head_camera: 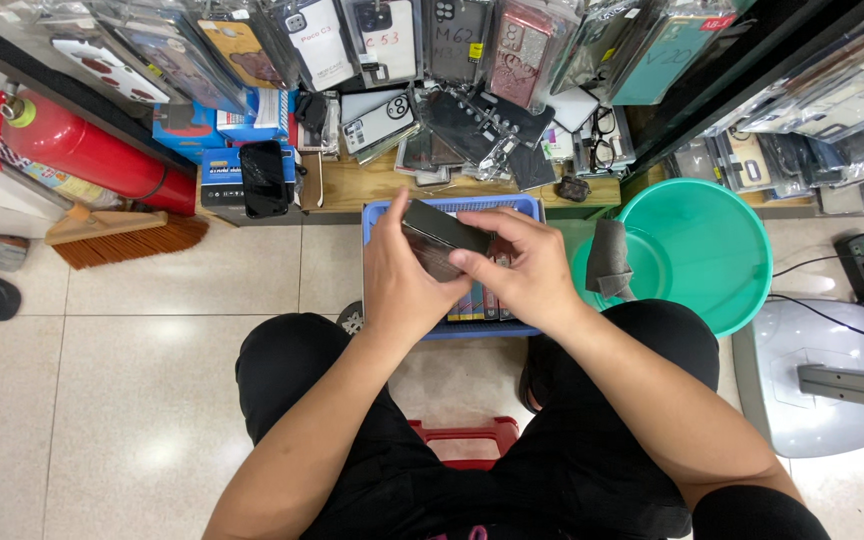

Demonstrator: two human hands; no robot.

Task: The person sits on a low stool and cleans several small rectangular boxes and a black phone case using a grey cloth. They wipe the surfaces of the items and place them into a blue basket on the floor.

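Dark and flat, the phone case sits pinched between both hands just above the blue basket, lifted clear for handling. Left hand cups its underside; right hand presses thumb and fingers along its edge.

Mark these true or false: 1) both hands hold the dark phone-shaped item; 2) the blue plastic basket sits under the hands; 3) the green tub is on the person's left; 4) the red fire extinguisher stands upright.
1. True: the left hand and right hand both grip the dark rectangular phone-shaped item.
2. True: the blue plastic basket lies on the floor directly beneath them.
3. False: the round green plastic tub is on the person's right.
4. False: the red fire extinguisher lies tilted against the wall, beside a broom.
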